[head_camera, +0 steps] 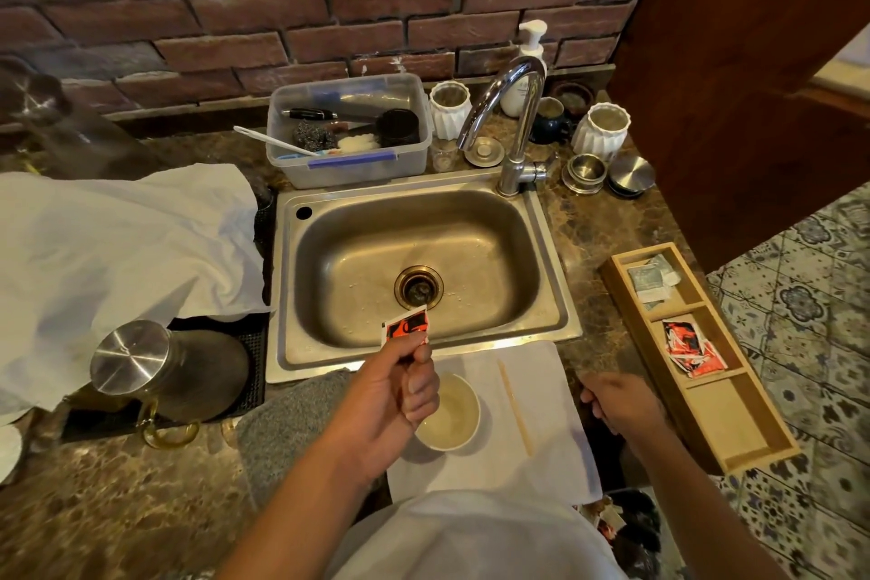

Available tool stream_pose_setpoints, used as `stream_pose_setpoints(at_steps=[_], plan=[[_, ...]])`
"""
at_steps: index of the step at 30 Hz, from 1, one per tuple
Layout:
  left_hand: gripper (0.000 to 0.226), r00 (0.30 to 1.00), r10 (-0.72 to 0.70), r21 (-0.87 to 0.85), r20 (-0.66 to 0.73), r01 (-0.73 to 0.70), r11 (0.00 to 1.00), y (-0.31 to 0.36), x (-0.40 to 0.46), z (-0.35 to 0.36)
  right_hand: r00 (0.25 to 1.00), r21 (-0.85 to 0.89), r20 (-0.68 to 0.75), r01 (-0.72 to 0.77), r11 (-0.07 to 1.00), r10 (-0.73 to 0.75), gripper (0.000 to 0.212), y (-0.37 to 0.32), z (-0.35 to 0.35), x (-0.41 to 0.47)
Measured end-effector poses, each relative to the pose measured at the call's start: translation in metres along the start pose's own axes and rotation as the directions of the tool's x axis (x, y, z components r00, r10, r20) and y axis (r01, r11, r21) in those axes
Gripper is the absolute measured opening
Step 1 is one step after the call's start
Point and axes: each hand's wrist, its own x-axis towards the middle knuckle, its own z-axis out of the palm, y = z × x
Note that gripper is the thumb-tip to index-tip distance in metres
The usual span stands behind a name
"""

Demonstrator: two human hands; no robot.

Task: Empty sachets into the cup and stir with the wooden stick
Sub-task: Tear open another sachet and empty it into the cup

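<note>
The small white round cup (449, 414) on the white cloth (541, 396) holds pale liquid. At its eleven o'clock the left hand (390, 391) pinches a red-and-black paper sachet (407, 326) upright. The thin wooden stick (515, 407) lies at three o'clock. The right hand (616, 403) hangs curled; whether it grasps anything cannot be told. The compartmented wooden tray (758, 433) holds grey sachets (652, 280) and red sachets (692, 346).

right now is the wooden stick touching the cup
Apart. The head view shows the wooden stick lying flat on the white cloth to the right of the cup, with a strip of bare cloth between them.
</note>
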Motion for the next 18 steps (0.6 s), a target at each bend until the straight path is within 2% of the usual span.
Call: stream_pose_setpoints(at_steps=[2, 5, 9, 12, 18], plan=[[0.023, 1.0, -0.006, -0.007, 0.023, 0.006, 1.0, -0.002, 0.0, 0.001, 0.981, 0.02, 0.074, 0.178, 0.984, -0.179, 0.032, -0.023, 0.008, -0.014], [0.025, 0.994, -0.026, -0.03, 0.108, 0.029, 0.999, -0.004, -0.002, 0.003, 0.887, 0.085, 0.177, 0.418, 0.904, -0.427, 0.008, -0.068, 0.013, -0.043], [0.028, 0.974, -0.071, -0.061, 0.216, 0.086, 0.994, -0.005, -0.008, 0.003, 0.692, 0.198, 0.305, 0.627, 0.754, -0.655, 0.038, -0.124, 0.017, -0.089], [0.031, 0.961, -0.107, -0.071, 0.255, 0.129, 0.989, -0.006, -0.012, 0.001, 0.571, 0.236, 0.344, 0.715, 0.658, -0.745, 0.041, -0.15, 0.02, -0.11], [0.034, 0.935, -0.153, -0.068, 0.321, 0.184, 0.981, -0.009, -0.019, -0.005, 0.431, 0.14, 0.437, 0.834, 0.533, -0.789, 0.03, -0.164, 0.032, -0.121]])
